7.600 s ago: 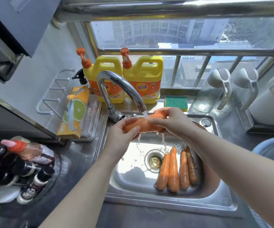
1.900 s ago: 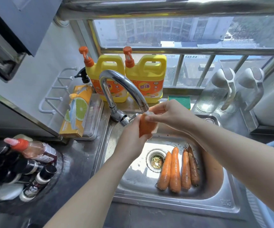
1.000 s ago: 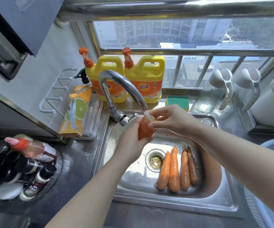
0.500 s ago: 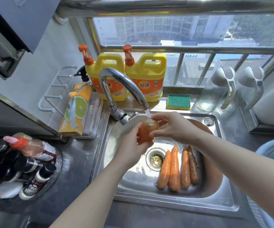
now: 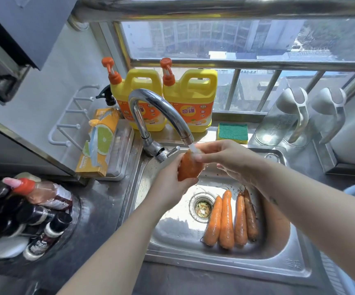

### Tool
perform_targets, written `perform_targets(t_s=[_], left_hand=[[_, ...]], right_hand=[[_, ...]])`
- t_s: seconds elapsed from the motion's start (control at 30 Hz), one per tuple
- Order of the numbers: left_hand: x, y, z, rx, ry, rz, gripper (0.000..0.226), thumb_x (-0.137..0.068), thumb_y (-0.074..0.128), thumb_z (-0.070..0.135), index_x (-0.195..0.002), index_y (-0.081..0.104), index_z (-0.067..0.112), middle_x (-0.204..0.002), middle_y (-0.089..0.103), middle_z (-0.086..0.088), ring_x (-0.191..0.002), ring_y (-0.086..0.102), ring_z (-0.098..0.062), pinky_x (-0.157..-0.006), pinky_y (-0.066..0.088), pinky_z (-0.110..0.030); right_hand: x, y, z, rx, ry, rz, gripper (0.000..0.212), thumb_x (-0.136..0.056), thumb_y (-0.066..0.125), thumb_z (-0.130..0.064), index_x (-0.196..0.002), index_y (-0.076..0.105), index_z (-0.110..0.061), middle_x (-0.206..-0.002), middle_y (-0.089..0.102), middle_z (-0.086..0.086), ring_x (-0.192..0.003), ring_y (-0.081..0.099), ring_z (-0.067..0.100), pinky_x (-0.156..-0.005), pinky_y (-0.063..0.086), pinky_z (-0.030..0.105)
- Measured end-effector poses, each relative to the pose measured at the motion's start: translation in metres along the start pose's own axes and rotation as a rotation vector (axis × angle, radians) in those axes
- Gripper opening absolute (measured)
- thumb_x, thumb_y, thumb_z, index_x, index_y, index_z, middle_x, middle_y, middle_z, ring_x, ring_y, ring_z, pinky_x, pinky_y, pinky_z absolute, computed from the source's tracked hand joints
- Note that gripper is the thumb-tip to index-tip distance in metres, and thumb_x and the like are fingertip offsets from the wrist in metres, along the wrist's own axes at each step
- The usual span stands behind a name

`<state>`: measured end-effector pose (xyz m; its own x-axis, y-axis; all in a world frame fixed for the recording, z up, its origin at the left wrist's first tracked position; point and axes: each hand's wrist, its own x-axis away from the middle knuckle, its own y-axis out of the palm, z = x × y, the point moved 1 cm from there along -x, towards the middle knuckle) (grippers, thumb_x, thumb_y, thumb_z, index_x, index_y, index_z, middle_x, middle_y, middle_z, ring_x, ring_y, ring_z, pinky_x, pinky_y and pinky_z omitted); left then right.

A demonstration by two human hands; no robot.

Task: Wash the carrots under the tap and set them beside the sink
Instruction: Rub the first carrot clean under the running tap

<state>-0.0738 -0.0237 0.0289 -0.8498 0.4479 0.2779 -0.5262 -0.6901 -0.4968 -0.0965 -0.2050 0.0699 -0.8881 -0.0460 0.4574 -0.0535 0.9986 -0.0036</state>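
Orange and wet, the carrot [image 5: 188,170] you are rinsing stands nearly upright over the back left part of the sink [image 5: 278,267], directly under the running tap [image 5: 157,107]. Your left hand [image 5: 170,186] wraps its fingers round the lower part, and your right hand [image 5: 225,158] pinches the top end with thumb and fingertips. Below, four other carrots [image 5: 229,220] lie side by side on the sink floor, just right of the drain [image 5: 202,207]. No carrot shows on the countertop [image 5: 100,209], so you look early in the job, with every set-down still ahead.

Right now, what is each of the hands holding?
Left hand: grips the carrot.
Right hand: pinches the carrot's top end under the tap.
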Motion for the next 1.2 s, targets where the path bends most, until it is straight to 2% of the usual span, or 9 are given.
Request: perform_targets(t_s=[0.1, 0.27, 0.4, 0.53, 0.73, 0.83, 0.97, 1.1, 1.2], left_hand=[[-0.002, 0.001, 0.005, -0.035, 0.045, 0.038, 0.055, -0.085, 0.077, 0.029, -0.128, 0.049, 0.048, -0.109, 0.069, 0.016, -0.099, 0.067, -0.010, -0.086, 0.058, -0.041], [-0.001, -0.002, 0.003, 0.032, 0.037, 0.011, 0.060, -0.085, 0.078, 0.021, -0.131, 0.049, 0.048, -0.110, 0.066, 0.016, -0.101, 0.067, -0.011, -0.083, 0.058, -0.035], [-0.003, -0.001, 0.009, -0.037, 0.070, 0.050, 0.060, -0.085, 0.077, 0.022, -0.133, 0.049, 0.047, -0.112, 0.066, 0.016, -0.103, 0.065, -0.011, -0.087, 0.057, -0.038], [-0.006, -0.005, 0.011, -0.009, 0.039, 0.010, 0.060, -0.084, 0.079, 0.022, -0.135, 0.052, 0.038, -0.110, 0.068, 0.012, -0.100, 0.068, -0.015, -0.086, 0.059, -0.043], [-0.007, -0.006, 0.013, -0.026, 0.067, -0.003, 0.063, -0.085, 0.078, 0.022, -0.136, 0.048, 0.044, -0.110, 0.068, 0.014, -0.100, 0.067, -0.013, -0.086, 0.058, -0.040], [-0.007, -0.010, 0.011, 0.020, 0.035, -0.021, 0.057, -0.085, 0.078, 0.019, -0.129, 0.050, 0.044, -0.105, 0.068, 0.016, -0.096, 0.068, -0.009, -0.079, 0.058, -0.028], [-0.006, -0.011, 0.015, -0.003, 0.059, -0.004, 0.060, -0.084, 0.079, 0.022, -0.133, 0.051, 0.042, -0.106, 0.069, 0.015, -0.097, 0.068, -0.009, -0.081, 0.058, -0.034], [-0.005, -0.008, 0.016, -0.012, 0.061, -0.016, 0.060, -0.085, 0.078, 0.024, -0.135, 0.050, 0.041, -0.110, 0.067, 0.013, -0.099, 0.066, -0.010, -0.082, 0.057, -0.031], [-0.004, -0.006, 0.015, 0.043, 0.042, -0.019, 0.050, -0.087, 0.077, 0.016, -0.126, 0.054, 0.038, -0.102, 0.070, 0.009, -0.087, 0.068, -0.008, -0.063, 0.055, -0.016]], right_hand=[[-0.008, 0.005, 0.001, 0.033, -0.048, 0.169, 0.017, -0.078, 0.085, -0.019, -0.094, 0.080, -0.014, -0.092, 0.078, -0.005, -0.086, 0.068, 0.005, -0.085, 0.044, 0.023], [-0.006, -0.001, -0.001, -0.008, 0.023, 0.024, 0.016, -0.082, 0.081, -0.013, -0.098, 0.080, -0.014, -0.104, 0.078, -0.003, -0.085, 0.068, -0.004, -0.083, 0.043, 0.018], [-0.011, 0.003, 0.001, 0.065, -0.046, 0.186, 0.023, -0.071, 0.089, -0.023, -0.091, 0.081, -0.015, -0.096, 0.078, 0.008, -0.090, 0.068, 0.013, -0.094, 0.049, 0.036], [-0.010, -0.005, -0.005, -0.023, 0.014, 0.062, 0.019, -0.083, 0.079, -0.014, -0.102, 0.080, -0.015, -0.100, 0.078, -0.003, -0.095, 0.066, 0.012, -0.083, 0.043, 0.026], [-0.007, 0.006, -0.004, 0.122, -0.143, 0.249, 0.006, -0.079, 0.085, -0.032, -0.075, 0.081, -0.030, -0.085, 0.078, -0.007, -0.084, 0.069, 0.004, -0.086, 0.053, 0.025], [-0.003, 0.001, -0.006, 0.236, -0.173, 0.177, 0.024, -0.076, 0.088, -0.023, -0.098, 0.079, -0.024, -0.092, 0.079, -0.008, -0.091, 0.071, 0.002, -0.095, 0.054, 0.027], [-0.006, -0.006, -0.006, 0.149, -0.145, 0.114, 0.039, -0.077, 0.086, -0.029, -0.113, 0.078, -0.015, -0.108, 0.077, -0.005, -0.103, 0.070, 0.007, -0.104, 0.049, 0.032], [-0.005, -0.001, -0.005, 0.131, -0.159, 0.155, 0.014, -0.082, 0.082, -0.033, -0.092, 0.082, -0.023, -0.094, 0.079, -0.008, -0.093, 0.070, 0.003, -0.088, 0.050, 0.022], [-0.001, 0.007, -0.006, 0.303, -0.189, 0.228, 0.015, -0.075, 0.087, -0.031, -0.085, 0.076, -0.031, -0.086, 0.077, -0.010, -0.078, 0.067, 0.000, -0.074, 0.050, 0.016]])
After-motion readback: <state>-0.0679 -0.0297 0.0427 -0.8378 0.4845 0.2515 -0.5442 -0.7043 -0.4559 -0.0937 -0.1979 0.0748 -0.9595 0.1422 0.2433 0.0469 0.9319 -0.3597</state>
